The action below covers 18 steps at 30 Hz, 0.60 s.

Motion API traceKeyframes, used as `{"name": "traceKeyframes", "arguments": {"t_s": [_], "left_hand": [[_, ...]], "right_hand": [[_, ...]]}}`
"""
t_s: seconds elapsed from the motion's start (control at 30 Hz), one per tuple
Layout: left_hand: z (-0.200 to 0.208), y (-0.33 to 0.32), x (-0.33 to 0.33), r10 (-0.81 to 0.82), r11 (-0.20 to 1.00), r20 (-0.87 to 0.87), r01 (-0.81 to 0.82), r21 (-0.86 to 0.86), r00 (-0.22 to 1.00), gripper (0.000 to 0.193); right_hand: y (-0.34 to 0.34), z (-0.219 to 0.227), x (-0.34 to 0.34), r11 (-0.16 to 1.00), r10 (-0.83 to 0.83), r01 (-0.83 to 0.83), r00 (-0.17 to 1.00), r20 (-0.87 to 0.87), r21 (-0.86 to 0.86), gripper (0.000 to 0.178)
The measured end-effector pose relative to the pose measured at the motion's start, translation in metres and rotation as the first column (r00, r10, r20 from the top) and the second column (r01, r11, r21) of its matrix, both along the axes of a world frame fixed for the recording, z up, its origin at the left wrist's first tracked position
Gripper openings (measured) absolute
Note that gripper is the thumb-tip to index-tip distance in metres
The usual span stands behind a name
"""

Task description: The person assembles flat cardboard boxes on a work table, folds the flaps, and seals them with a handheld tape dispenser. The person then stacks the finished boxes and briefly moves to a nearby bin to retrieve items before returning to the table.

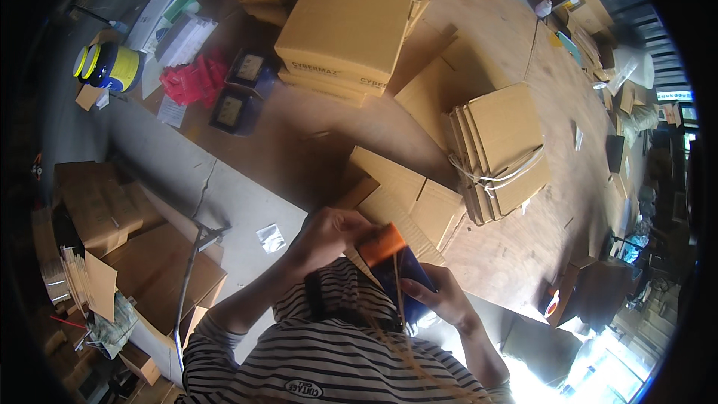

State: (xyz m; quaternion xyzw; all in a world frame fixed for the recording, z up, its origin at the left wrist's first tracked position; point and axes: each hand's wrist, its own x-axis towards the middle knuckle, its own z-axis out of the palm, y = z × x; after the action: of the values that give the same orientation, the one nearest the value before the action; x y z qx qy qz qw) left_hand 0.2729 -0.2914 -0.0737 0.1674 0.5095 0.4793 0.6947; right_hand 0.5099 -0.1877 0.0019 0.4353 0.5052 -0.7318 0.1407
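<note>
Close in front of my body I hold a small dark blue box (390, 275) with an orange end (384, 245), tilted. My right hand (443, 298) is wrapped round its lower right side, thumb across the dark blue face. At the orange end, my left hand (338, 230) has its fingers bent and pinched against the upper left edge. Motion blurs the orange part, so its exact form cannot be made out. Just beyond my hands lies an open cardboard carton (411, 194) with its flaps spread on the work surface.
A bundle of flattened cartons (501, 150) tied with white cord stands at right. Closed cardboard boxes (344, 26) are stacked at the far middle. Red plastic packets (191, 81), dark blue boxes (238, 110) and yellow-and-blue tubs (112, 67) sit at left. A large open carton (161, 277) stands lower left.
</note>
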Motion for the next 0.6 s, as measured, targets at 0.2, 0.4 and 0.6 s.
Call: {"name": "traceKeyframes", "arguments": {"t_s": [0.2, 0.4, 0.6], "left_hand": [[0.002, 0.021, -0.052, 0.093, 0.995, -0.412, -0.07, 0.069, 0.907, 0.023], [-0.08, 0.023, -0.101, 0.181, 0.981, -0.85, -0.147, 0.124, 0.494, 0.033], [-0.189, 0.012, -0.043, 0.228, 0.973, -0.818, -0.104, 0.204, 0.528, 0.028]], "right_hand": [[0.013, 0.017, -0.003, 0.998, 0.055, -0.054, 0.994, 0.095, -0.01, 0.056], [0.012, 0.003, 0.013, 0.993, 0.116, -0.116, 0.982, 0.148, -0.008, 0.057], [0.005, 0.003, 0.004, 0.993, 0.1, -0.108, 0.981, 0.167, 0.037, 0.058]]}}
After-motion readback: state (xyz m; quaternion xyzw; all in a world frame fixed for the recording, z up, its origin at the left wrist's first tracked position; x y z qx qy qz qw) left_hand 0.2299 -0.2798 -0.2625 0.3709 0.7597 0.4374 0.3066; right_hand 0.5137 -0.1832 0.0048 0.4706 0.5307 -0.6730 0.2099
